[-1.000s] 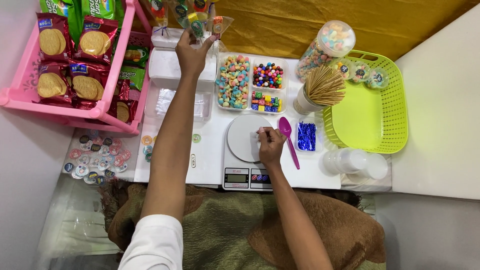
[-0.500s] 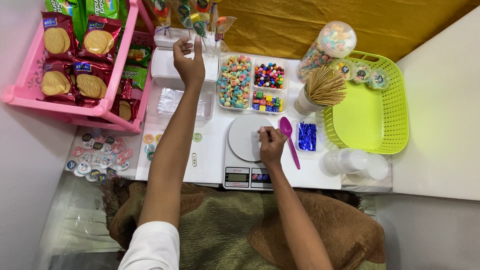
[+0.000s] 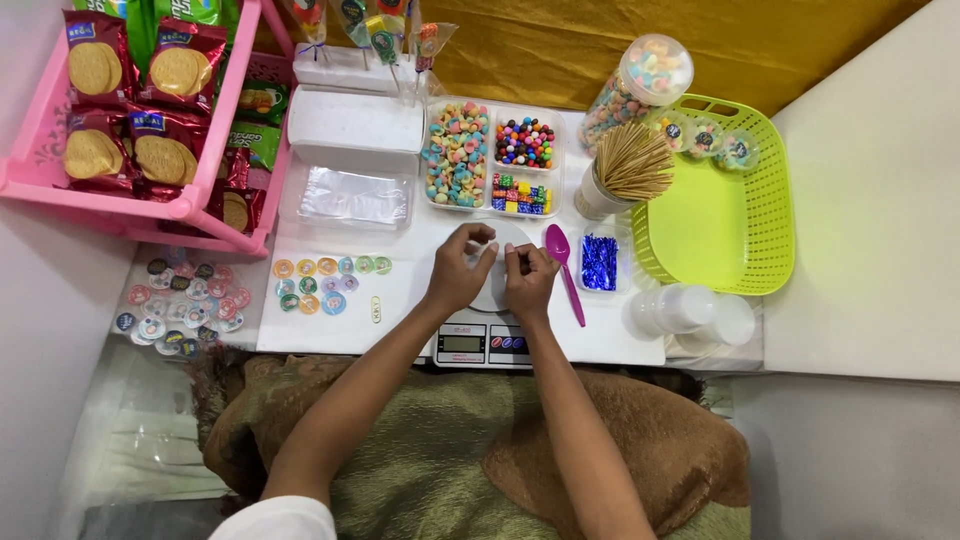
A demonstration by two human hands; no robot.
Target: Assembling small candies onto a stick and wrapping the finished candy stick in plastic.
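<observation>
Both hands meet over the scale (image 3: 487,342); left hand (image 3: 462,275) and right hand (image 3: 528,280) pinch something small, unclear what; the cups (image 3: 690,312) right of it look unfilled

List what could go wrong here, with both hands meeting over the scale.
The purple spoon lies right beside the right hand; a nudge could flick it off the table. Whatever small clear item the left hand and right hand pinch over the scale is hard to see, so it might slip.
</observation>
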